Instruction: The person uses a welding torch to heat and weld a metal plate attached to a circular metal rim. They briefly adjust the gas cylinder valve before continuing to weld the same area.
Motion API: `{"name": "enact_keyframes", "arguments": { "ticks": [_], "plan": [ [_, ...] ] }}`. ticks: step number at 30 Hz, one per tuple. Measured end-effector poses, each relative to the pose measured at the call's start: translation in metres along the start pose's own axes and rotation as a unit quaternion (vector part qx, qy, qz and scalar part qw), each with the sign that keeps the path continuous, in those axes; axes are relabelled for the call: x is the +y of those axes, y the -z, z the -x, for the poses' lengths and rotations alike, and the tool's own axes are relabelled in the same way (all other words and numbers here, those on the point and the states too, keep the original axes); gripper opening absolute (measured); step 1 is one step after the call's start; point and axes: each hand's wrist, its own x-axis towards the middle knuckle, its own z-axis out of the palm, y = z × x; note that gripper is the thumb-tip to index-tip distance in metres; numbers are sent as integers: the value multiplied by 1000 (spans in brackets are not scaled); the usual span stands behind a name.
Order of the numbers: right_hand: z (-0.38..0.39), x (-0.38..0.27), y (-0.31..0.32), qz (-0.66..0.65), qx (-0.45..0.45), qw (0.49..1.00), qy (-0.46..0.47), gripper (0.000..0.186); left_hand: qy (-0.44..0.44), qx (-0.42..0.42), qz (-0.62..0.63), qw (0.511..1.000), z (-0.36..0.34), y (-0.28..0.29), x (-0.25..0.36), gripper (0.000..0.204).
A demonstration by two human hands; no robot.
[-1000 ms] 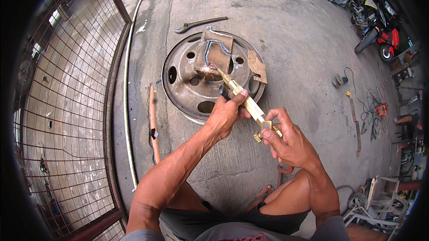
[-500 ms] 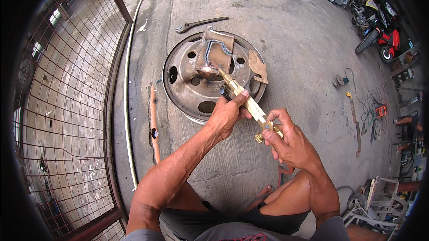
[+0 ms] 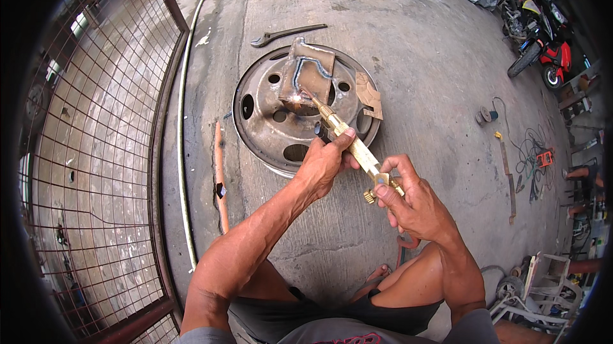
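A brass gas torch [image 3: 361, 152] runs slantwise between my two hands. My left hand [image 3: 324, 164] is closed round its body near the front, beside a small black cylindrical part. At the rear valve end, my right hand [image 3: 415, 198] grips the torch with the thumb by a knob. The torch tip meets the lower edge of a rusty metal plate [image 3: 315, 74], where a bright spot glows. A dark, bluish line crosses that plate. It rests on an upturned steel wheel rim [image 3: 258, 130] with round and oval holes. A brown cardboard scrap [image 3: 368, 95] lies on the rim's right side.
An adjustable wrench [image 3: 287, 34] lies beyond the rim. To the left are an orange-brown strip [image 3: 220, 159], a pale hose [image 3: 181, 133] and a red-framed mesh gate [image 3: 96, 152]. Motorcycles [image 3: 539, 44], tangled cable [image 3: 533, 152] and a metal bar [image 3: 509, 181] lie rightward.
Almost nothing differs. The torch and both hands keep their places, and the glow at the plate's lower edge looks slightly changed.
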Motion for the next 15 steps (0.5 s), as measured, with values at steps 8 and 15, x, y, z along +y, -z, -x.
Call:
{"name": "enact_keyframes", "arguments": {
  "ticks": [8,15],
  "plan": [
    [-1,-1,0,4,2,1000,5,30,-1,3,7,1000,0,0,1,29],
    [-1,0,-1,9,3,1000,7,31,5,2,-2,1000,0,1,2,28]
  ]
}}
